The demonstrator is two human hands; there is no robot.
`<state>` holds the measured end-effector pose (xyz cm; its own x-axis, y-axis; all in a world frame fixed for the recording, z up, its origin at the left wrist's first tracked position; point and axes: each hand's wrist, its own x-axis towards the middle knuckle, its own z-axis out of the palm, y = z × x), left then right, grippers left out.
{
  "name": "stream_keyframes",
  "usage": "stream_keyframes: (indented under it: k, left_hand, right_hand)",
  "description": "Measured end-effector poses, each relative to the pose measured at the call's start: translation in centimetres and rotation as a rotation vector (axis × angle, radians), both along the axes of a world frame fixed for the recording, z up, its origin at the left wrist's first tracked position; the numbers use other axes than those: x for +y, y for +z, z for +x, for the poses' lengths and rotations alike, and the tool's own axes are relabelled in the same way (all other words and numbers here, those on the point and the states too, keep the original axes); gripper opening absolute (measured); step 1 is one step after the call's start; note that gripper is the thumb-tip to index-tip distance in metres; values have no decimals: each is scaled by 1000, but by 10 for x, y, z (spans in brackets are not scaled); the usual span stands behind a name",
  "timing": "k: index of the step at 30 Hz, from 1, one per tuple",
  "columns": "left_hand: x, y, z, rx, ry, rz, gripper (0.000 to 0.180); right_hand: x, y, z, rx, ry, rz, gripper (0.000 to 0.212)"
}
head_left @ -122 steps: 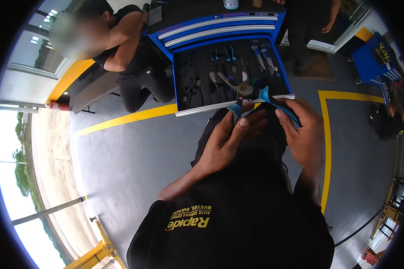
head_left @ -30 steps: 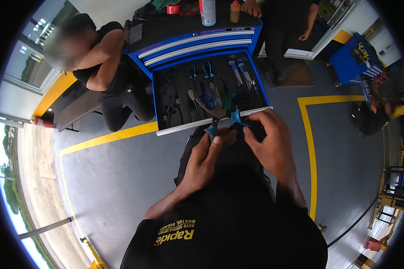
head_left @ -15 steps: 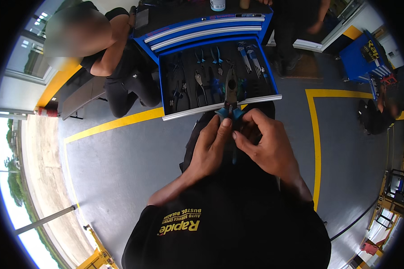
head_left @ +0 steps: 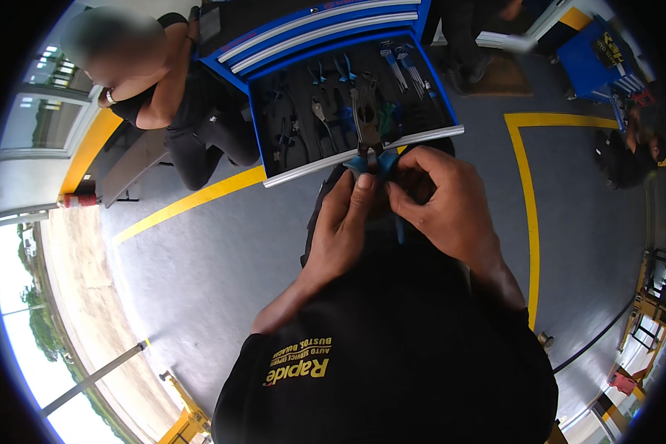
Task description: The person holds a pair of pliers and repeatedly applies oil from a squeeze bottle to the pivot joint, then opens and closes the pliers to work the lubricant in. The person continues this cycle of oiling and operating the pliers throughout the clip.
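Observation:
A pair of pliers with blue handles points away from me, its metal jaws in front of the open drawer. My left hand is closed round the left handle, the thumb lying along it. My right hand grips the right handle between thumb and bent fingers. Parts of both handles are hidden by the fingers. Beyond the hands, the drawer holds several tools in dark foam, among them another pair of pliers and a set of hex keys.
The drawer belongs to a blue tool cabinet. A person with folded arms sits at its left; another stands by a brown mat at the right. A second blue cabinet and a crouching person are far right. Yellow lines mark the grey floor.
The view has shifted, so the drawer and cabinet appear higher. The pliers stay in both hands, with their jaws now looking closer to upright. The seated person's head has turned slightly.

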<state>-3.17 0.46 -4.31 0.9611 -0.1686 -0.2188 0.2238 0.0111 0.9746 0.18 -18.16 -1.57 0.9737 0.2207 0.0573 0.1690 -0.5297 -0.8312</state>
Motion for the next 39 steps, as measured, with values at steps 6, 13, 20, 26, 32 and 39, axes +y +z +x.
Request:
stream_keyframes:
  k: [6,13,20,26,32,39]
  left_hand:
    - [-8,-1,2,169,141,-285,48]
    - [2,-11,17,268,90,-242,53]
    - [8,-26,36,271,82,-403,55]
    - [25,-25,51,299,39,-436,56]
    - [35,-19,75,253,32,-418,56]
    - [45,-16,96,384,51,-541,40]
  right_hand:
    - [8,2,3,45,-27,2,18]
    - [10,-32,31,-109,-121,-65,21]
    - [11,-36,52,193,-29,109,20]
    - [-12,-37,120,339,100,313,22]
    - [-40,-64,318,450,-105,1176,24]
    - [-2,-112,503,830,-391,1463,59]
